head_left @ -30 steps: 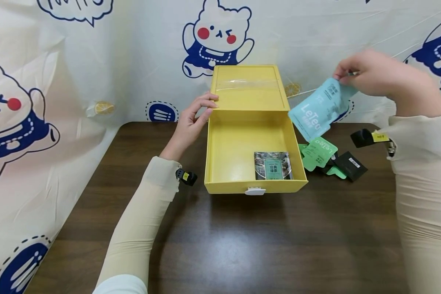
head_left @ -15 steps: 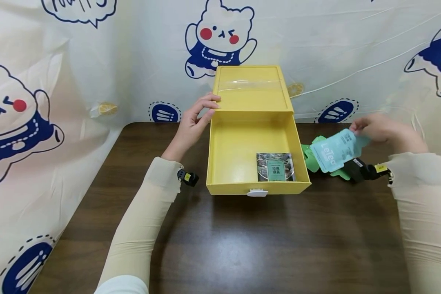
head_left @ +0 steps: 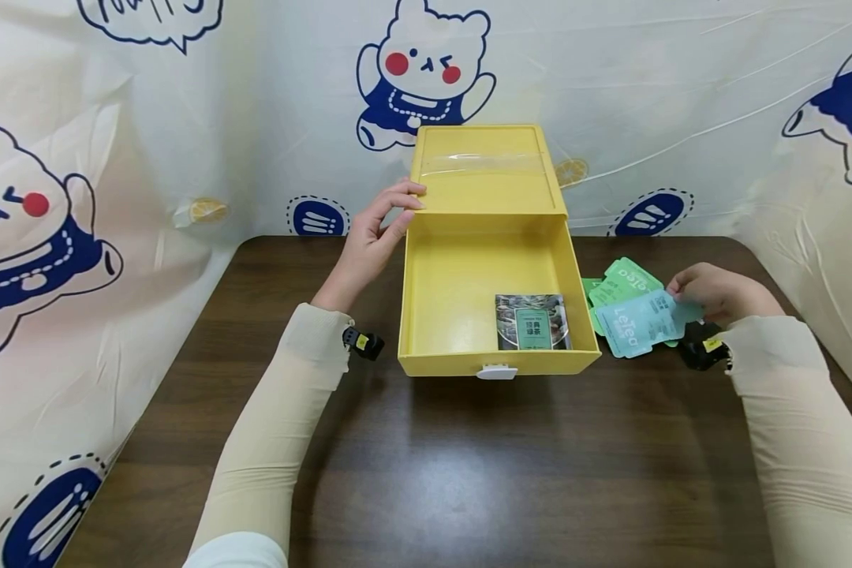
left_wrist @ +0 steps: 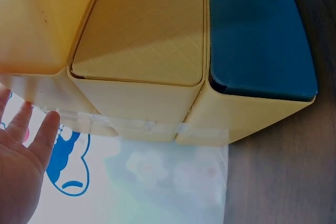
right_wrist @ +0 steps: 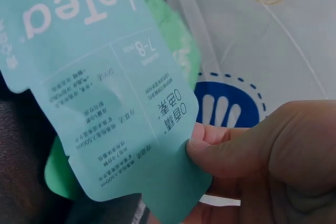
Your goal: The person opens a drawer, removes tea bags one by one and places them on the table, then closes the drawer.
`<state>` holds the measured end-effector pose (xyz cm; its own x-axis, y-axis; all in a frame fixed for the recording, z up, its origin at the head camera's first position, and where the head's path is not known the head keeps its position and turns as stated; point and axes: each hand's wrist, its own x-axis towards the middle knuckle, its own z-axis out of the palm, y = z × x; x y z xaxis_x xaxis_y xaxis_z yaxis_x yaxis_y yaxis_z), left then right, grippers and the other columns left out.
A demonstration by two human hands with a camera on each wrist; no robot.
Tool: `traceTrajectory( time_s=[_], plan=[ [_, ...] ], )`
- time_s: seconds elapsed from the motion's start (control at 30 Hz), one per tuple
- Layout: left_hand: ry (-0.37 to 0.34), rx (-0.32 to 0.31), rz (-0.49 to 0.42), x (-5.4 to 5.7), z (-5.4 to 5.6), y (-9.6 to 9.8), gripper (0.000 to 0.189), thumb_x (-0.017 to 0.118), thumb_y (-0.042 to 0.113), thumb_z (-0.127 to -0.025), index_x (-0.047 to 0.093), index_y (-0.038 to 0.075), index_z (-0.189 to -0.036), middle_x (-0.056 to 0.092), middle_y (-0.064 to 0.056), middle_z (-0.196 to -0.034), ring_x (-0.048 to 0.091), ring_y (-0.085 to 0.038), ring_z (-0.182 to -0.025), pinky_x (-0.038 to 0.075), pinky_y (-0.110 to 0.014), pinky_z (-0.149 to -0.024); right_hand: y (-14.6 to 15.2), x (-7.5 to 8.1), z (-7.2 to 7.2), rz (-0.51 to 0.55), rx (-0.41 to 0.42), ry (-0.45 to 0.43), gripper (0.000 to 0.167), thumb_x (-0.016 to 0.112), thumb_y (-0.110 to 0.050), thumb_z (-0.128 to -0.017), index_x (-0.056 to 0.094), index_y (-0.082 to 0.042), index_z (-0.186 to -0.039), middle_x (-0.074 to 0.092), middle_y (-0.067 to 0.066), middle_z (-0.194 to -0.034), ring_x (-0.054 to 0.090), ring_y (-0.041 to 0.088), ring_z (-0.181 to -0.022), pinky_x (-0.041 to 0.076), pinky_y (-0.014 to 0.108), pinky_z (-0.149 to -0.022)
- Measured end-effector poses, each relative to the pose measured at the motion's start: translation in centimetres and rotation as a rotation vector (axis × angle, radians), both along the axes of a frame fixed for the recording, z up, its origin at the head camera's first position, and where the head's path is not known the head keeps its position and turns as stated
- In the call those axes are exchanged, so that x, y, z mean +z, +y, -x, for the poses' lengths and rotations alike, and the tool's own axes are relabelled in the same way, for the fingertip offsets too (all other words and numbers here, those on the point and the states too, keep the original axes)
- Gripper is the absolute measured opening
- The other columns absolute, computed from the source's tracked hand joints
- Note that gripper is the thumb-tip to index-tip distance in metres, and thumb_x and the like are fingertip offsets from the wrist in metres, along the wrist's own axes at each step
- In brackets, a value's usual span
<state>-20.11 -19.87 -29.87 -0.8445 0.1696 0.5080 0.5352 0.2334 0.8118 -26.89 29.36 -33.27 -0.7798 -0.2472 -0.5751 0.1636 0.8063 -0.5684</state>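
Note:
My right hand [head_left: 724,293] pinches one end of a light blue "LeTea" tea sachet [head_left: 635,323] between thumb and fingers, at the right of the head view. The sachet lies over green tea packets [head_left: 626,278], its lettering facing up in the right wrist view. My left hand [head_left: 371,244] rests its extended fingers against the left edge of the yellow drawer box [head_left: 479,185]. The box's top drawer [head_left: 447,276] is pulled out toward me. Inside, near its front right corner, lies a dark square tea packet [head_left: 532,323] with a green label.
In the left wrist view, a yellow drawer [left_wrist: 142,30] and a dark blue drawer [left_wrist: 260,40] sit below the pulled-out one. A printed cloth [head_left: 596,71] hangs behind the dark wooden table [head_left: 454,473]. The white drawer handle [head_left: 497,372] projects at the front.
My right hand has come down from above the right side of the box, bringing the blue sachet onto the green packets. My left hand keeps its place at the box.

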Motion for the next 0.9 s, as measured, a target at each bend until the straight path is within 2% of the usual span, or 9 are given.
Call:
traceTrajectory(
  time_s=[0.07, 0.2, 0.4, 0.5, 0.57, 0.7, 0.8, 0.9],
  plan=[
    [0.012, -0.003, -0.001, -0.1, 0.0, 0.0, 0.019, 0.049, 0.007, -0.103, 0.062, -0.003, -0.114, 0.054, -0.011, -0.143, 0.03, -0.012, -0.15, 0.049, -0.042, -0.107, 0.0, -0.2, 0.0, -0.024, 0.007, 0.033, 0.023, 0.036, 0.006, -0.098, 0.052, 0.015, -0.111, 0.05, 0.014, -0.094, 0.047, 0.026, -0.084, 0.045, 0.035, -0.07],
    [0.03, -0.005, 0.002, -0.2, 0.1, 0.0, 0.019, 0.048, 0.008, -0.104, 0.062, -0.003, -0.113, 0.055, -0.01, -0.142, 0.03, -0.015, -0.15, 0.049, -0.041, -0.107, 0.0, -0.1, -0.1, -0.008, 0.013, 0.09, 0.02, 0.042, 0.01, -0.094, 0.053, 0.018, -0.109, 0.053, 0.017, -0.096, 0.049, 0.029, -0.086, 0.048, 0.036, -0.07],
    [0.053, -0.009, 0.009, -0.2, 0.1, 0.0, 0.019, 0.049, 0.008, -0.104, 0.062, -0.003, -0.113, 0.055, -0.011, -0.141, 0.03, -0.022, -0.151, 0.051, -0.041, -0.104, -0.4, 1.1, -0.3, 0.0, 0.02, 0.153, 0.017, 0.05, 0.006, -0.093, 0.056, 0.014, -0.107, 0.058, 0.011, -0.093, 0.05, 0.027, -0.087, 0.049, 0.033, -0.069],
    [0.047, -0.008, 0.008, -0.2, 0.1, 0.0, 0.019, 0.049, 0.008, -0.104, 0.062, -0.002, -0.113, 0.055, -0.011, -0.141, 0.031, -0.018, -0.15, 0.051, -0.041, -0.104, -1.0, 2.1, -0.3, -0.009, 0.037, 0.202, 0.016, 0.052, 0.002, -0.095, 0.056, 0.013, -0.106, 0.058, 0.013, -0.095, 0.049, 0.029, -0.092, 0.048, 0.033, -0.073],
    [0.046, -0.008, 0.006, -0.2, 0.1, 0.0, 0.019, 0.049, 0.008, -0.104, 0.062, -0.002, -0.113, 0.055, -0.011, -0.142, 0.032, -0.016, -0.15, 0.051, -0.041, -0.104, -1.7, 3.2, -0.2, -0.043, 0.099, 0.272, 0.016, 0.053, 0.0, -0.096, 0.056, 0.012, -0.106, 0.06, 0.015, -0.094, 0.052, 0.029, -0.089, 0.047, 0.032, -0.073],
    [0.06, -0.012, 0.004, -0.2, 0.2, 0.0, 0.019, 0.049, 0.006, -0.103, 0.062, -0.004, -0.113, 0.055, -0.012, -0.141, 0.033, -0.015, -0.149, 0.052, -0.042, -0.103, -4.3, 6.4, -0.4, -0.097, 0.209, 0.441, 0.019, 0.053, -0.002, -0.097, 0.059, 0.011, -0.109, 0.066, 0.016, -0.093, 0.057, 0.015, -0.077, 0.048, 0.026, -0.066],
    [0.069, -0.011, 0.005, -0.2, 0.2, 0.0, 0.019, 0.049, 0.005, -0.103, 0.062, -0.004, -0.112, 0.055, -0.013, -0.141, 0.034, -0.015, -0.148, 0.052, -0.042, -0.103, -6.8, 9.4, -0.7, -0.079, 0.221, 0.508, 0.021, 0.054, -0.007, -0.099, 0.06, 0.009, -0.111, 0.068, 0.013, -0.092, 0.057, 0.008, -0.074, 0.047, 0.021, -0.064],
    [0.066, -0.007, 0.003, -0.2, 0.2, 0.0, 0.019, 0.049, 0.006, -0.103, 0.062, -0.004, -0.113, 0.055, -0.013, -0.141, 0.034, -0.016, -0.149, 0.052, -0.042, -0.104, -9.4, 12.3, -1.1, -0.085, 0.24, 0.561, 0.025, 0.054, -0.016, -0.101, 0.061, 0.006, -0.11, 0.068, 0.012, -0.092, 0.057, 0.012, -0.076, 0.045, 0.021, -0.063]
  ],
)
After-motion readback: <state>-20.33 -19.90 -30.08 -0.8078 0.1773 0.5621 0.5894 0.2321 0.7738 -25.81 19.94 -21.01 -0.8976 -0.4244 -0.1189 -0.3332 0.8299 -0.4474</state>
